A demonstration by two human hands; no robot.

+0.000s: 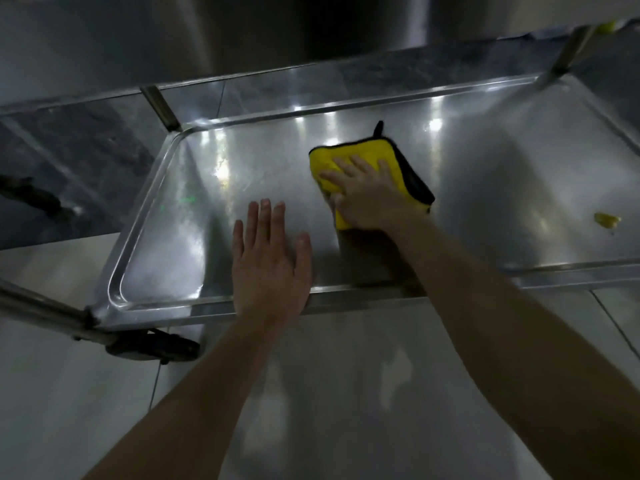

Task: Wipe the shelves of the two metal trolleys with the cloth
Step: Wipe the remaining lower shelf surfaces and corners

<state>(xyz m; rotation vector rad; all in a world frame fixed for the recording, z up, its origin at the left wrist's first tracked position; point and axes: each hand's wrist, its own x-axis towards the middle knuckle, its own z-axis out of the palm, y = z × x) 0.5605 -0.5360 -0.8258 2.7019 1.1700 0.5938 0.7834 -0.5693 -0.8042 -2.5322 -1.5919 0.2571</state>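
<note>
Mid-wipe on shelf (502, 202) with right hand (363, 192) pressed flat on cloth (349, 150), fingers spread (left hand (270, 261) splayed, bracing just left), next probably sweeping right toward scrap (607, 220).

Sm. yellow scrap (607, 220), tiled floor (346, 393)

bare shelf (485, 202) lies open rightward of the cloth (363, 157) up to a yellow scrap (606, 220).

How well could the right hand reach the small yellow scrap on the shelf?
Likely yes: the right hand, pressing the cloth, has only bare shelf between it and the scrap to its right.
</note>
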